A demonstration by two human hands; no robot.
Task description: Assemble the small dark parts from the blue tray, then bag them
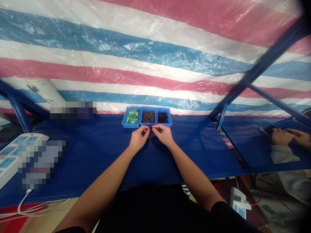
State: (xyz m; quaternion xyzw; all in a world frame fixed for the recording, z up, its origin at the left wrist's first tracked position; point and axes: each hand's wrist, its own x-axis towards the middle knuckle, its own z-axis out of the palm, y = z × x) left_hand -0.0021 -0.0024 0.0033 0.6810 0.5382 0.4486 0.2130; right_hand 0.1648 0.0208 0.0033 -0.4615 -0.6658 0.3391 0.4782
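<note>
My left hand [139, 138] and my right hand [164, 134] meet over the front of the blue tabletop [102, 155], fingertips pinched close together. Between them a small dark piece [151, 128] shows, too tiny to name. Just beyond my fingers stand three joined blue bins. Green and clear-white bits [132, 116] fill the left bin. Small brass-and-dark metal-looking pieces [148, 117] lie in the middle one, and the right one holds thin black pieces [163, 117].
On the left lies a white power strip [23, 145] beside a blurred-out device [45, 161] with a white cable [20, 207]. Blue metal frame bars [243, 84] and a striped sheet [145, 58] border the table. At far right another person's hands [286, 136] are at work.
</note>
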